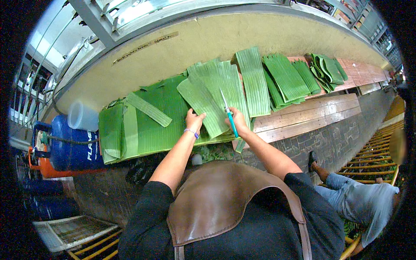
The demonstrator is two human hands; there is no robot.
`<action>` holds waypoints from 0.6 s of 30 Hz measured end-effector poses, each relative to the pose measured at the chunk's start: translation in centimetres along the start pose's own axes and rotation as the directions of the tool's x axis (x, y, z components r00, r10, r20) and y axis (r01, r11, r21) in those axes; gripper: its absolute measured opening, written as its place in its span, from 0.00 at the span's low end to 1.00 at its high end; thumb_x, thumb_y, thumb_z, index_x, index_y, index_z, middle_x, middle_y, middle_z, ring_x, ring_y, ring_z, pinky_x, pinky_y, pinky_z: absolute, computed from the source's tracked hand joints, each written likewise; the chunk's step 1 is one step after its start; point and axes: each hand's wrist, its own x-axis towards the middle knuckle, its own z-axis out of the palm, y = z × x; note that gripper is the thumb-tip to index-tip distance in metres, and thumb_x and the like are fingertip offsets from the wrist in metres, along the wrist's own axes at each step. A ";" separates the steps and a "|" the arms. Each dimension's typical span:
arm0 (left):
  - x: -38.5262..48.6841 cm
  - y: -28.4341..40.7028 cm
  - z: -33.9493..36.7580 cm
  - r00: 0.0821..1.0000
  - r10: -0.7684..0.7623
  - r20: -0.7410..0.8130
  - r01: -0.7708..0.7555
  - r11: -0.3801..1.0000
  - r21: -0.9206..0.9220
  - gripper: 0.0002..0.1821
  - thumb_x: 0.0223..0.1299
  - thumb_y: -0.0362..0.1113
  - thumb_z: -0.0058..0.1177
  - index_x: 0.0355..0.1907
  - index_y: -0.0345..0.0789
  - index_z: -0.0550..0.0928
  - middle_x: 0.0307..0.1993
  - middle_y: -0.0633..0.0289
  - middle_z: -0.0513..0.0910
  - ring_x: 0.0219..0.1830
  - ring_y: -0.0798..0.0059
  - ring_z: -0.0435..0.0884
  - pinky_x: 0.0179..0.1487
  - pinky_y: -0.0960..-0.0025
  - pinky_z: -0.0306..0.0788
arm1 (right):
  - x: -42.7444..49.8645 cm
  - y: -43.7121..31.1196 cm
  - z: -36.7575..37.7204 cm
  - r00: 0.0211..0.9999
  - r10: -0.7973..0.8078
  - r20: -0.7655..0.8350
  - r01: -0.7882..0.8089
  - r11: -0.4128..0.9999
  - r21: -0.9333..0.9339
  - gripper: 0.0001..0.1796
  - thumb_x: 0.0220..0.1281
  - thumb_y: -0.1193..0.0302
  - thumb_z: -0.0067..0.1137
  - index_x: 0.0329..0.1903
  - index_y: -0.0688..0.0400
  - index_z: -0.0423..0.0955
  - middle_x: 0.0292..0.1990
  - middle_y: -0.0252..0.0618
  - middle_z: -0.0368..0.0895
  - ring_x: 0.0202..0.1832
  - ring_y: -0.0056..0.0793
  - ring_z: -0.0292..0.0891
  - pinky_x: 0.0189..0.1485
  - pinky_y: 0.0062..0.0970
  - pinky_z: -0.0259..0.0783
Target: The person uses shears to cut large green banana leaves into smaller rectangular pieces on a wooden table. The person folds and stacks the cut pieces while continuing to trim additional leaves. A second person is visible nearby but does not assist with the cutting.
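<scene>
My left hand [195, 121] holds the lower left edge of a cut banana leaf piece [203, 109], thumb on top. In my right hand [238, 122] is a small knife [231, 120] with a teal handle, its blade pointing away from me over the leaves. Further leaf pieces [232, 84] fan out beneath and beyond the blade. Under them lies a wide stack of large banana leaves [162, 100], with a narrow leaf strip [149, 110] on top. Right of my hands are a long leaf piece [253, 83], a stack of cut leaves [287, 78] and folded leaves [328, 70].
A blue gas cylinder [70, 146] and a translucent plastic tub [83, 117] stand at the left. A wooden bench [305, 113] runs along the right, below a yellow wall [227, 32]. Another person [357, 198] is at the lower right, beside yellow railings [370, 159].
</scene>
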 end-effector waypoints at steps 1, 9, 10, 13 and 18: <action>-0.1 0.0 -0.7 0.994 0.006 0.107 0.008 0.992 -0.125 0.32 0.46 0.26 0.65 0.57 0.29 0.70 0.43 0.53 0.81 0.44 0.65 0.79 0.50 0.66 0.71 | -0.4 -0.3 0.4 0.997 -0.043 0.058 0.037 0.995 0.093 0.26 0.47 0.75 0.64 0.53 0.59 0.72 0.23 0.35 0.75 0.24 0.22 0.71 0.28 0.25 0.68; 1.1 5.3 -13.0 0.970 0.194 -0.145 -0.201 0.979 -0.037 0.12 0.59 0.23 0.50 0.46 0.29 0.74 0.41 0.58 0.80 0.41 0.72 0.77 0.47 0.69 0.70 | -1.8 -5.3 4.6 0.979 -0.193 0.061 0.201 0.966 -0.161 0.31 0.47 0.59 0.70 0.49 0.65 0.70 0.32 0.57 0.80 0.35 0.50 0.79 0.41 0.44 0.72; 1.5 6.4 -14.6 0.958 0.233 -0.168 -0.238 0.971 -0.008 0.12 0.59 0.23 0.49 0.47 0.29 0.74 0.42 0.58 0.80 0.42 0.72 0.77 0.48 0.69 0.70 | -1.4 -5.9 5.5 0.986 -0.147 0.080 0.163 0.953 -0.256 0.31 0.47 0.60 0.70 0.50 0.64 0.70 0.32 0.57 0.80 0.37 0.50 0.78 0.42 0.45 0.72; 2.8 9.4 -17.9 0.926 0.316 -0.204 -0.307 0.949 0.076 0.15 0.59 0.21 0.48 0.50 0.27 0.71 0.46 0.56 0.78 0.45 0.71 0.76 0.53 0.70 0.68 | 0.2 -8.0 9.4 0.995 -0.078 0.067 0.101 0.861 -0.499 0.31 0.46 0.62 0.68 0.51 0.63 0.67 0.35 0.56 0.78 0.41 0.51 0.76 0.44 0.46 0.71; 2.4 11.4 -19.5 0.906 0.418 -0.071 -0.416 0.908 0.039 0.36 0.56 0.16 0.46 0.69 0.27 0.53 0.60 0.49 0.71 0.58 0.67 0.72 0.63 0.69 0.63 | 2.0 -11.5 15.5 0.996 -0.083 0.030 0.084 0.786 -0.612 0.35 0.44 0.65 0.66 0.57 0.58 0.63 0.48 0.52 0.71 0.52 0.50 0.67 0.48 0.47 0.67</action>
